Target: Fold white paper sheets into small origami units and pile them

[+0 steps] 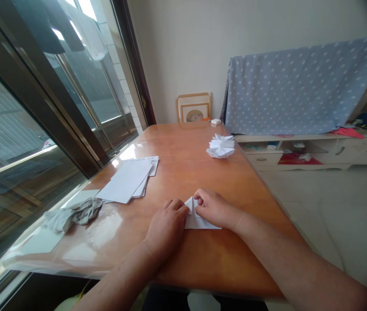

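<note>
A partly folded sheet of white paper [199,223] lies flat on the wooden table, its top brought to a point with a crease down the middle. On its left side rests my left hand [169,222], fingers bent together and fingertips on the paper's edge. My right hand [214,207] presses the right flap near the tip with curled fingers. Both hands partly cover the sheet. Farther back, near the table's right edge, stands a row of folded white paper boats [221,146].
A stack of white paper sheets [125,180] lies on the left of the table [183,151]. Nearer the window is a crumpled grey cloth [73,215]. A small white box [215,122] sits at the far edge, before framed pictures [193,108]. A low cabinet [348,149] stands right.
</note>
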Available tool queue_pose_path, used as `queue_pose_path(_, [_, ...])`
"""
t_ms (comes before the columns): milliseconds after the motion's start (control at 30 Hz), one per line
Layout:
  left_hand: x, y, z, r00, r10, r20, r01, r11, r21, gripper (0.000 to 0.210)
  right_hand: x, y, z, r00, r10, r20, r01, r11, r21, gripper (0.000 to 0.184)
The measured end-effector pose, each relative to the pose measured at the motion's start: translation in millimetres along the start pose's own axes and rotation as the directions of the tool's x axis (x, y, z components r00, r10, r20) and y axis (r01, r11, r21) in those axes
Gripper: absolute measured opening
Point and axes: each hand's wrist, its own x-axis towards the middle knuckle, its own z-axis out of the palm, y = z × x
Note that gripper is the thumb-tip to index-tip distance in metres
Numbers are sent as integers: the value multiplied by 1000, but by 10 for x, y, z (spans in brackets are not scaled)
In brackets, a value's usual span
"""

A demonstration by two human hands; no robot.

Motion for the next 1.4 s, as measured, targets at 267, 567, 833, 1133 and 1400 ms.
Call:
queue_pose_path(267, [-15,10,30,998,57,9,-57,998,34,23,11,-5,4,1000,18,4,-17,1000,-21,20])
queue_pose_path(567, [-16,-18,47,992,129,11,-130,986,106,18,8,-10,-9,1000,18,22,-18,1000,-7,21])
queue_pose_path(833, [-7,-38,55,989,149,18,-150,980,132,15,-4,-21,-22,999,27,23,-27,1000,10,22])
queue_pose_path(1133, [-2,-48,35,982,185,29,-187,968,166,12,5,-4,-17,999,37,14,-37,999,5,22])
queue_pose_path(1400, [-20,-44,40,985,174,-7,-170,973,153,13,5,-39,8,995,-89,-39,85,992,-96,19])
